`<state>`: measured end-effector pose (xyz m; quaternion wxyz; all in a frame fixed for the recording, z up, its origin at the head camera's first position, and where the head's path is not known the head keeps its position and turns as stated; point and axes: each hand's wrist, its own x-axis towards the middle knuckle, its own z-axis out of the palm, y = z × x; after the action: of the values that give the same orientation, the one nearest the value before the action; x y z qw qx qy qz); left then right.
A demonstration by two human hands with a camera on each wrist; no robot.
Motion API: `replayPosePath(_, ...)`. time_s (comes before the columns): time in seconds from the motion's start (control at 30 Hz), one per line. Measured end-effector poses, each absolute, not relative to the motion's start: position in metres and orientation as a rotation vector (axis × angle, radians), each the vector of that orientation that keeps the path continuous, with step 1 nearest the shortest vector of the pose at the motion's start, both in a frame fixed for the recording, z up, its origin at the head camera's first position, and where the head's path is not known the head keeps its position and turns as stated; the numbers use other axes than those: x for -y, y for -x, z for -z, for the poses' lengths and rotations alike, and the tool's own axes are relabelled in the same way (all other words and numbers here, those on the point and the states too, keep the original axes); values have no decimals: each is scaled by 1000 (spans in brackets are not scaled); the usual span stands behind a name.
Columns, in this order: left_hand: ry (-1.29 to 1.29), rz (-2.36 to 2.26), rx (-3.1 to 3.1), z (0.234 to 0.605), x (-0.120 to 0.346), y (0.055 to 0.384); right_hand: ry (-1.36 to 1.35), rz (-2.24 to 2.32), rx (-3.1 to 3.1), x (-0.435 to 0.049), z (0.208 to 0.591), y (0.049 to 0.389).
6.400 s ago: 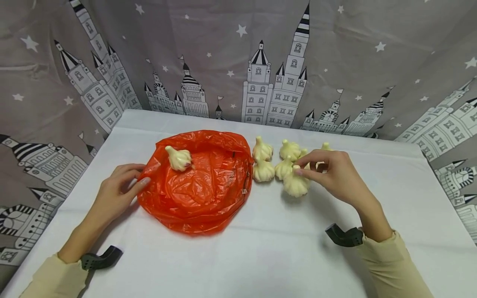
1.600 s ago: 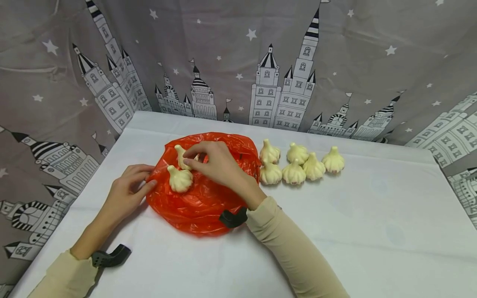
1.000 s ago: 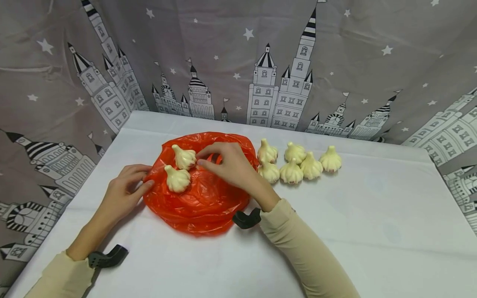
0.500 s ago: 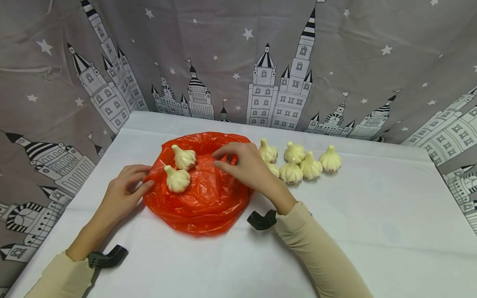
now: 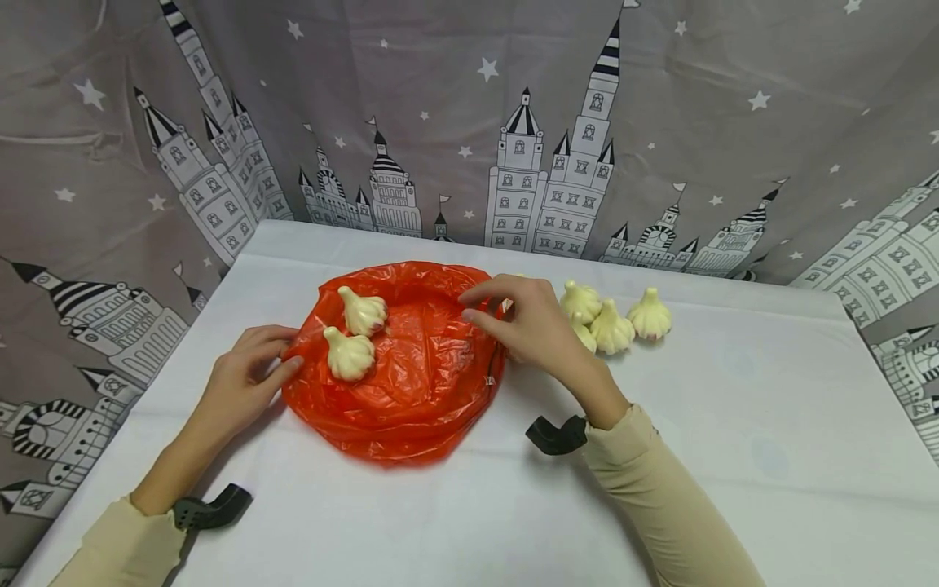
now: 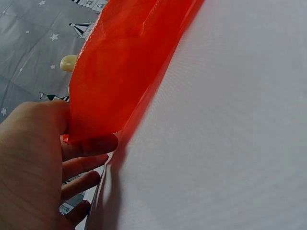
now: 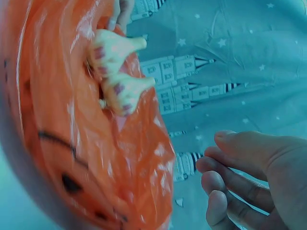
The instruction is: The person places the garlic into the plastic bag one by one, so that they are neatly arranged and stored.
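Note:
A red plastic bag (image 5: 411, 359) lies spread open on the white table, its rim raised all round. Two garlic bulbs sit in its left part: an upper garlic bulb (image 5: 363, 311) and a lower garlic bulb (image 5: 350, 355). My left hand (image 5: 245, 379) pinches the bag's left rim between thumb and fingers; in the left wrist view the film (image 6: 120, 72) passes between them. Over the bag's right rim hovers my right hand (image 5: 531, 322), holding nothing, fingers relaxed and thumb apart from them. It hides some of the bulbs behind it.
Several more garlic bulbs stand to the right of the bag, partly behind the right hand; the rightmost garlic bulb (image 5: 650, 315) is fully visible. White cloth covers the table (image 5: 455, 522). A grey curtain (image 5: 440, 65) printed with castles hangs behind.
A second bulb was set into the bag beside the first, and my right hand let go of it. That hand then moved right across the bag to its right rim. The left hand stays at the rim.

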<state>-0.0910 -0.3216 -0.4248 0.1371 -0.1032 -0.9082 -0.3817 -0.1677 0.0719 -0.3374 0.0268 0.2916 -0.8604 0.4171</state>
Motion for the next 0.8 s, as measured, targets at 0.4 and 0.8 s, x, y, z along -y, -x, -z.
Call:
replayPosePath(0.4, 257, 1080, 2672, 422, 319, 90, -805, -1287, 2618, -113, 335, 174)
replayPosePath(0.8, 288, 1098, 2645, 424, 321, 89, -594, -1219, 2589, -162, 330, 180)
